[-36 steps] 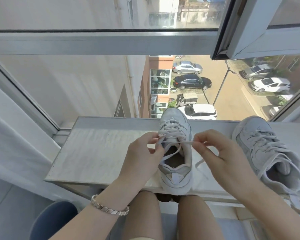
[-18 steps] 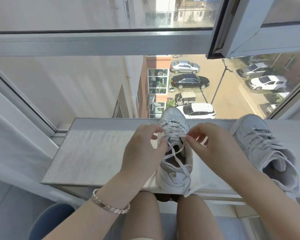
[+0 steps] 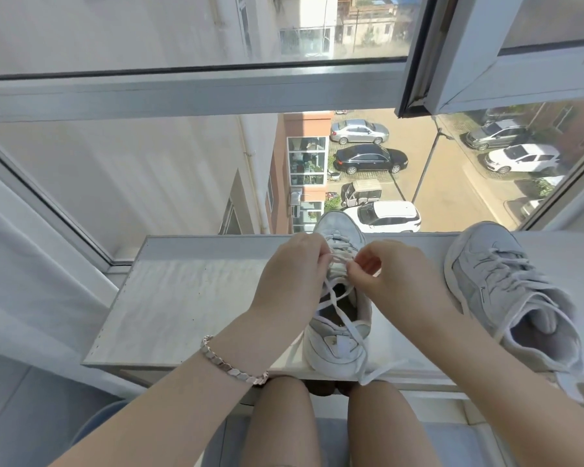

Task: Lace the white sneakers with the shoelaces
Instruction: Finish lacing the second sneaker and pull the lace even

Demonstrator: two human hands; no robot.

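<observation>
Over the upper eyelets of the middle sneaker (image 3: 334,345), the fingertips of the two hands nearly meet. The left hand (image 3: 292,271) has its fingers (image 3: 317,244) curled inward and pinching the shoelace (image 3: 351,335) at the sneaker's left row of eyelets. The right hand (image 3: 391,274) comes in from the sneaker's other side, thumb and forefinger pressed together on the same lace, the remaining fingers (image 3: 368,261) folded loosely into the palm. Which eyelet the lace passes through at that spot cannot be told, because the hands cover it.

Below the pinch, two loose strands cross over the sneaker's dark opening. One runs on past the heel and over the near edge of the sill (image 3: 189,298) — its flat end lies just beyond the heel, to the right. The rows nearer the toe are already laced.

The sneaker stands upright on the sill, toe pointing away from the person and heel at the near edge. A second sneaker (image 3: 506,291) stands well to its right on the same sill, laced, with its tongue slumped inside. A link bracelet (image 3: 231,364) circles the left wrist, near the sneaker's left. The person's bare knees (image 3: 284,423) show directly under its heel. Beyond its toe, through the window frame (image 3: 182,92) — far below — a white car (image 3: 385,215) is parked.
</observation>
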